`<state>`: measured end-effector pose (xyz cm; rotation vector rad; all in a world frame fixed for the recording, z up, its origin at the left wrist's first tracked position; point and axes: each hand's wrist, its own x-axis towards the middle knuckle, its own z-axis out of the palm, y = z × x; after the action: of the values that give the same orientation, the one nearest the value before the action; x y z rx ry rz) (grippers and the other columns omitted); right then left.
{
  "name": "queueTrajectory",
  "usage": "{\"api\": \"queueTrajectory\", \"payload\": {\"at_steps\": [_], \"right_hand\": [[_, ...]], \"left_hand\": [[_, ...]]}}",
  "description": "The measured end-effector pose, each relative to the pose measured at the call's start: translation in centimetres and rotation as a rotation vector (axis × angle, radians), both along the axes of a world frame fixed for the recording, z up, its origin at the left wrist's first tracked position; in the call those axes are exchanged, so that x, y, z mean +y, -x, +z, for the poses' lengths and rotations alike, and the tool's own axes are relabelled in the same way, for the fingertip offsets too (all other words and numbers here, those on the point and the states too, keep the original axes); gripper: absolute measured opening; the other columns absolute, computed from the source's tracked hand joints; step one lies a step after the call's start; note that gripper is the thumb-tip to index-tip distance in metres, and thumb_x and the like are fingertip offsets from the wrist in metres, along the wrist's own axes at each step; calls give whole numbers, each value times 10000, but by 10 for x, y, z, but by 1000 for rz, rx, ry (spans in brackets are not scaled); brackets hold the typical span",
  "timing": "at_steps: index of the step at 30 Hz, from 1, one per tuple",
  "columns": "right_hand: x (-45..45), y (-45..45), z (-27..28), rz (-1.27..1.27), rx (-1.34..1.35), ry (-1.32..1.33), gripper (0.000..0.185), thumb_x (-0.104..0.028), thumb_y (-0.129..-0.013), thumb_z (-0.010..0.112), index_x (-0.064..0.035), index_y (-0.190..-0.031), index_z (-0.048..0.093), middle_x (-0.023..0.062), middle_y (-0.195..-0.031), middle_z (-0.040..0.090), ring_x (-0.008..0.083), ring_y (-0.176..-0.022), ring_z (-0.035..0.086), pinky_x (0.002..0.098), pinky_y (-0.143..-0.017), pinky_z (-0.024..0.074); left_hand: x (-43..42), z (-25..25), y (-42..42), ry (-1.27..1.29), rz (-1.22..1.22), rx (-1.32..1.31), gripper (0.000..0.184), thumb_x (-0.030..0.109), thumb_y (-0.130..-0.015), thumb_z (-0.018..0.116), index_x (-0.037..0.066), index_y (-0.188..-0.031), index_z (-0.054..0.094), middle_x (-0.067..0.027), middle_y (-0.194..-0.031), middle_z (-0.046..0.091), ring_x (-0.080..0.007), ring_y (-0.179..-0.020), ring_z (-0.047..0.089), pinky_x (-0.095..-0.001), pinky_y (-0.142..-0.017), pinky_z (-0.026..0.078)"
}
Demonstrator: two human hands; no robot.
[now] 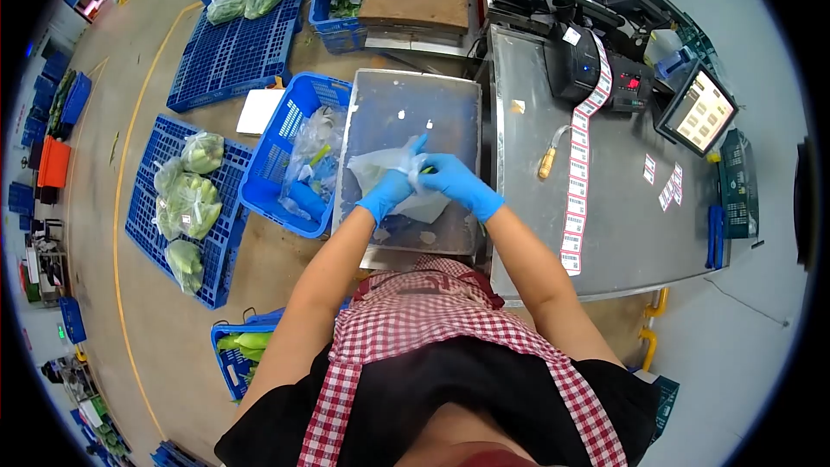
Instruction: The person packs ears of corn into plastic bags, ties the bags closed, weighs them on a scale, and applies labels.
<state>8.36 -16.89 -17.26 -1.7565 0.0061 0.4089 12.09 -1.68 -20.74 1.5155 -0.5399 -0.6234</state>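
Observation:
Over the metal weighing platform (415,104), both my hands, in blue gloves, hold a translucent plastic bag (370,164). My left hand (389,192) is closed around the gathered bag from the left side. Touching the same bunched part from the right, my right hand (450,180) has its fingers pressed together on it. A bit of green shows between the hands; what it belongs to is too small to tell. The lower part of the bag spreads under my hands on the platform.
A blue crate (259,175) with plastic bags stands left of the platform. Bagged vegetables (192,206) lie on a blue pallet (147,199). On the metal counter (527,233) at right are a label strip (577,173), a yellow-handled tool (547,163), a printer (571,65) and a screen (699,109).

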Motion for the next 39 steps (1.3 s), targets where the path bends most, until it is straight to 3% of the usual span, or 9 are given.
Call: {"api": "queueTrajectory", "payload": {"at_steps": [10, 13, 18, 19, 22, 27, 30, 36, 39], "right_hand": [[-66, -2, -67, -250, 6, 557, 193, -157, -671, 669, -25, -812, 656, 109, -664, 599, 177, -601, 554, 312, -588, 453], [-55, 20, -126, -271, 299, 194, 212, -183, -711, 643, 20, -771, 653, 94, -652, 599, 160, -579, 548, 316, -575, 463], [-9, 21, -88, -484, 457, -998, 154, -161, -747, 574, -23, -791, 627, 78, -782, 594, 169, -711, 558, 292, -663, 468], [-5, 16, -95, -569, 425, -977, 135, -139, -748, 558, -19, -752, 620, 74, -759, 584, 165, -709, 552, 296, -666, 464], [-5, 10, -124, -786, 515, -1063, 115, -106, -754, 515, -23, -736, 592, 89, -712, 571, 180, -672, 552, 306, -615, 465], [-6, 15, -169, -1173, 751, -1307, 129, -124, -777, 458, -56, -778, 568, 97, -687, 557, 190, -595, 539, 332, -530, 459], [1, 27, -184, -1178, 711, -1133, 150, -172, -794, 459, -80, -799, 577, 81, -718, 568, 176, -630, 548, 342, -568, 469], [-23, 24, -88, -556, 390, -1266, 191, -165, -766, 504, -83, -885, 628, 55, -728, 607, 162, -617, 562, 278, -572, 467], [-10, 9, -72, -85, 89, -315, 230, -156, -751, 523, -81, -934, 641, 57, -744, 627, 160, -578, 555, 278, -551, 468]], "left_hand": [[52, -57, 1, 93, 174, 735, 132, 116, -792, 573, 40, -894, 609, -25, -841, 582, -150, -809, 543, -269, -786, 412], [100, -134, -4, 366, 218, 763, 107, 142, -808, 557, 63, -870, 596, -47, -828, 579, -187, -808, 562, -312, -766, 440], [55, -16, 12, -35, 358, 969, 282, 307, -864, 522, 37, -871, 601, -74, -707, 573, -201, -697, 554, -313, -683, 442], [64, -29, -1, -189, -247, 867, 379, 371, -875, 502, 6, -944, 570, -86, -769, 580, -187, -674, 537, -302, -657, 445], [45, -31, -13, -456, -425, 696, 286, 290, -887, 471, 25, -854, 571, -75, -750, 561, -164, -645, 531, -294, -651, 431], [79, -90, 9, -227, 383, 501, 128, 152, -829, 449, 45, -789, 507, -41, -763, 571, -167, -636, 519, -325, -699, 434], [123, -135, -1, 852, 955, 1688, 139, 146, -832, 413, 56, -761, 492, -45, -783, 577, -184, -647, 518, -357, -744, 430], [70, -36, -1, 207, 253, 784, 484, 125, -835, 428, 123, -1316, 373, -75, -1171, 506, -198, -1076, 509, -332, -860, 419], [19, -26, 4, -125, 14, 479, 593, 95, -791, 515, 143, -1348, 320, -53, -1217, 464, -179, -1049, 504, -299, -841, 429]]}}
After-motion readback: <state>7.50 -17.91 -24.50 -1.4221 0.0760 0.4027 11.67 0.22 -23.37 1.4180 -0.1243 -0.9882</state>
